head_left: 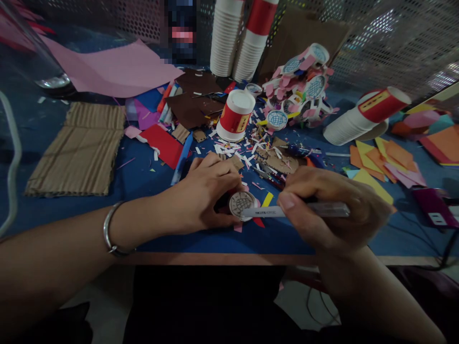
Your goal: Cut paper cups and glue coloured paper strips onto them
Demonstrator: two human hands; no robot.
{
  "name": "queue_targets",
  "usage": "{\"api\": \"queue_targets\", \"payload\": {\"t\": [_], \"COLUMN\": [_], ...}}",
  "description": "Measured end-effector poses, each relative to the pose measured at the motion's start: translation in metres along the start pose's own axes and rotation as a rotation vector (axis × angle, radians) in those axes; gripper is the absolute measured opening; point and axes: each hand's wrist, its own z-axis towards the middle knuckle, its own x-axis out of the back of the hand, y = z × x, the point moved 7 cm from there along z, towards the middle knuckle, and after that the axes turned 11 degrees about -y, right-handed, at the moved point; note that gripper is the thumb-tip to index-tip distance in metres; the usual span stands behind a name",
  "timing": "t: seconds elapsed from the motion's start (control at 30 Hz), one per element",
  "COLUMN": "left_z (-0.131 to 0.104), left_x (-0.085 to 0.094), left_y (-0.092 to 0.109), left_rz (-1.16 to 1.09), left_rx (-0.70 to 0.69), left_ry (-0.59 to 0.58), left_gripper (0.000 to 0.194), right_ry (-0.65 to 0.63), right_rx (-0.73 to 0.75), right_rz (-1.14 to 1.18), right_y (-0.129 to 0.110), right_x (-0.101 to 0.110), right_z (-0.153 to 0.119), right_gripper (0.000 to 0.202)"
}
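My left hand wears a silver bangle at its wrist and grips a small round paper-cup base near the table's front edge. Dark lines in a net-like pattern cover its white face. In my right hand is a clear-barrelled pen, pointing left, its tip at the right side of the drawn face. Scraps of pink, red and yellow paper lie around the piece. A blue marker lies just beyond my left hand.
An upside-down red and white paper cup stands among paper clippings. Behind it rise cup stacks and a pile of decorated cup pieces. Corrugated cardboard lies left; coloured paper and a tilted cup stack lie right.
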Motion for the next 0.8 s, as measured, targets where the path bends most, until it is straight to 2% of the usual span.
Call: {"api": "queue_targets", "payload": {"t": [0.47, 0.8], "left_z": [0.001, 0.002], "left_x": [-0.001, -0.001], "left_y": [-0.002, 0.0], "left_rz": [0.003, 0.004], "left_rx": [0.025, 0.027], "left_ry": [-0.009, -0.016], "left_gripper": [0.045, 0.048], "right_ry": [0.024, 0.047], "right_rx": [-0.062, -0.049], "right_rz": [-0.018, -0.074], "right_y": [0.008, 0.009], "right_x": [0.004, 0.008], "right_z": [-0.011, -0.012], "right_gripper": [0.023, 0.021]}}
